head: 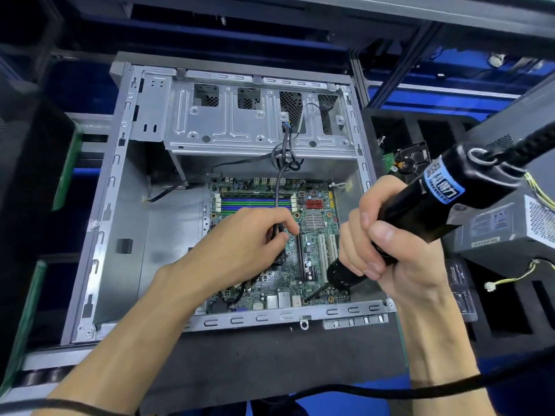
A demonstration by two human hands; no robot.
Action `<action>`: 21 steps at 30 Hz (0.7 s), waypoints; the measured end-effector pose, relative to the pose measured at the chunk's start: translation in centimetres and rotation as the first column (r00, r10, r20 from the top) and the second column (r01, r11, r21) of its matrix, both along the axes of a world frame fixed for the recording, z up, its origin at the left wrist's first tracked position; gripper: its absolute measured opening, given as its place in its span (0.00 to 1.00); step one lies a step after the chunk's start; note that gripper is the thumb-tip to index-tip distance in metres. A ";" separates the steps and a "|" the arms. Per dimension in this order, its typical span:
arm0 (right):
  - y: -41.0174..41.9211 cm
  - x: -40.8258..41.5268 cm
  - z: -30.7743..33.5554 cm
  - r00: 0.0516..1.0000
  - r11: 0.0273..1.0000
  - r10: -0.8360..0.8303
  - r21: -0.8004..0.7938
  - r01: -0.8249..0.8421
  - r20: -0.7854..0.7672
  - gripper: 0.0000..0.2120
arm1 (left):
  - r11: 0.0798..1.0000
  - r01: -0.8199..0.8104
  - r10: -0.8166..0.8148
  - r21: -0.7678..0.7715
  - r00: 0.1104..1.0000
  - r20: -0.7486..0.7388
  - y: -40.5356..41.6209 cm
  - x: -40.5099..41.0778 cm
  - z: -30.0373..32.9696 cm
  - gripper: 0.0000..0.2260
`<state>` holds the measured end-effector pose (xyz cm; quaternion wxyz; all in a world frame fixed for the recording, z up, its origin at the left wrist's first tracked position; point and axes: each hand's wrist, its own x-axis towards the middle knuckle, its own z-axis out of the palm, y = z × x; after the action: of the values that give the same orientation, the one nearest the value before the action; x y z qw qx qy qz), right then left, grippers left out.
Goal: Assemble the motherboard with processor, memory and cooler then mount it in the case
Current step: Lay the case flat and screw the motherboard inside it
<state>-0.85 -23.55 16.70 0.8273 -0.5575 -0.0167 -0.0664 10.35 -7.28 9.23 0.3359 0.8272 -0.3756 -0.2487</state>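
Two grips closed: right hand (387,235) on screwdriver (420,211), left hand (255,235) pinching cable (279,181) over green motherboard (312,235).

The blue label (441,187) on the electric screwdriver (420,205) bears white characters — too blurred to read.

Left of the motherboard (312,235), the bare floor of the case (168,235) leaves open room. The drive cage (240,121) roofs the far end, with black cables (283,157) hanging down over the board's far edge. A power supply (504,223) crowds the right side.
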 end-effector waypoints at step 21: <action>-0.8 -0.5 -0.8 0.999 0.989 -0.036 0.142 0.031 0.030 0.30 | 1.000 0.002 -0.002 -0.008 0.999 -0.037 -0.1 0.1 -0.4 0.08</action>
<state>-1.38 -24.38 15.89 0.8632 -0.4965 -0.0162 -0.0904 10.46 -7.39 8.86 0.3459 0.8207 -0.3711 -0.2628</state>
